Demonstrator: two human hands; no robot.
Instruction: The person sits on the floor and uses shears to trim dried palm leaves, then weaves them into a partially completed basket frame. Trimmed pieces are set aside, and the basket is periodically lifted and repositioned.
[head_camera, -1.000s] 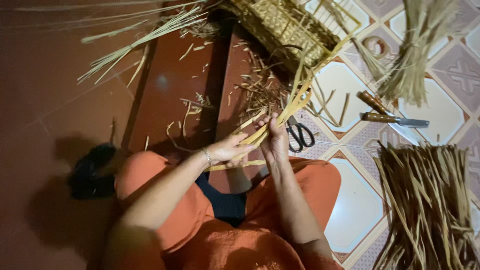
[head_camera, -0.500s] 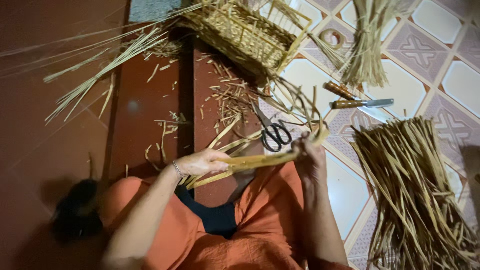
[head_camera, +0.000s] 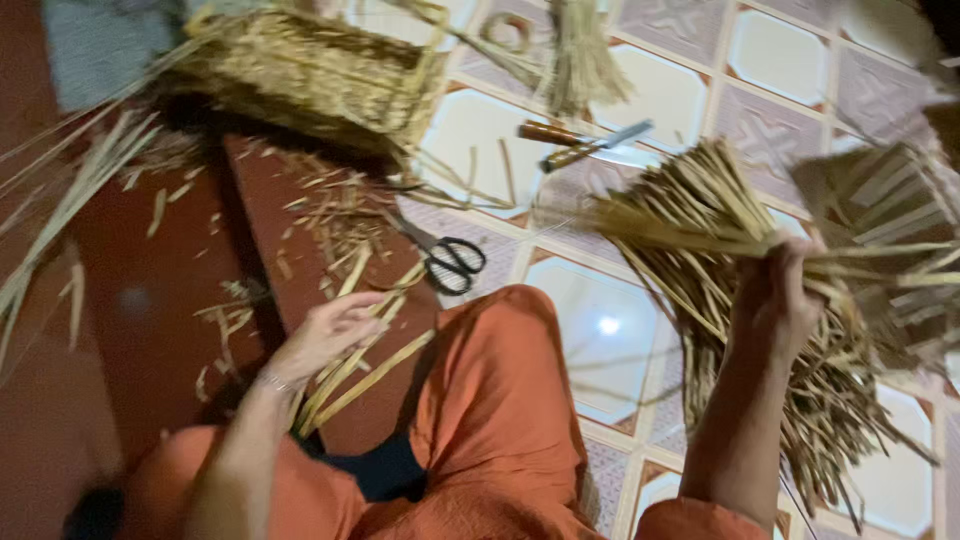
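My left hand (head_camera: 325, 335) rests low over my lap and grips a few long pale reed strips (head_camera: 352, 370) that slant down toward my orange-clad knee. My right hand (head_camera: 785, 295) is raised at the right and closed on flat reed strips (head_camera: 700, 235) that stretch across the view above a big pile of reeds (head_camera: 800, 400) on the tiled floor. A half-woven reed basket (head_camera: 310, 75) lies at the top left. Black-handled scissors (head_camera: 445, 258) lie on the floor between my hands.
A knife with a brown handle (head_camera: 585, 145) lies on the tiles beyond the scissors. A tied reed bundle (head_camera: 580, 60) stands at the top. Reed scraps litter the red floor (head_camera: 170, 300) at the left. Loose long reeds (head_camera: 70, 190) lie at the far left.
My right hand has swung out to the right over the reed pile and holds strips there. My left hand stays near my lap with its strips. The view has shifted right.
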